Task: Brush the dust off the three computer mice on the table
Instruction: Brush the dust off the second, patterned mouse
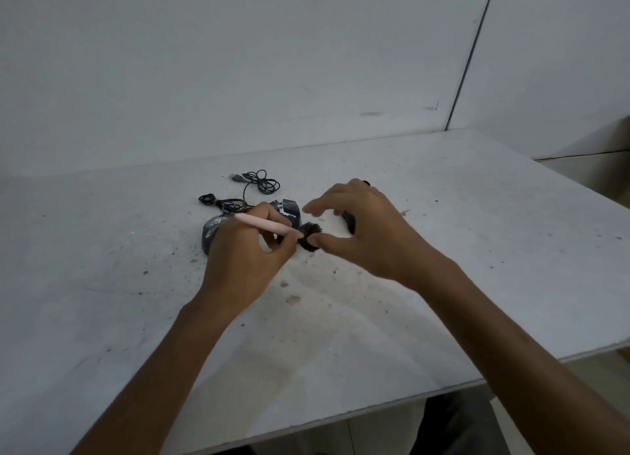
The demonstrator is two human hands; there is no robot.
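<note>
My left hand (238,260) grips a brush (264,225) with a pink handle and dark bristles that point right. My right hand (375,236) hovers beside it with fingers loosely spread, its thumb tip touching the bristles. Three dark computer mice lie on the white table (494,250) behind my hands. The left mouse (208,236) is half hidden by my left hand. The middle mouse (290,209) shows above the brush. Only a sliver of the right mouse (349,222) shows behind my right hand's fingers.
Two coiled black cables lie behind the mice, one (264,181) ending in a USB plug and one (221,203) nearer the left mouse. The tabletop is stained and speckled with dirt. A white wall stands just behind the table, whose right and near edges are in view.
</note>
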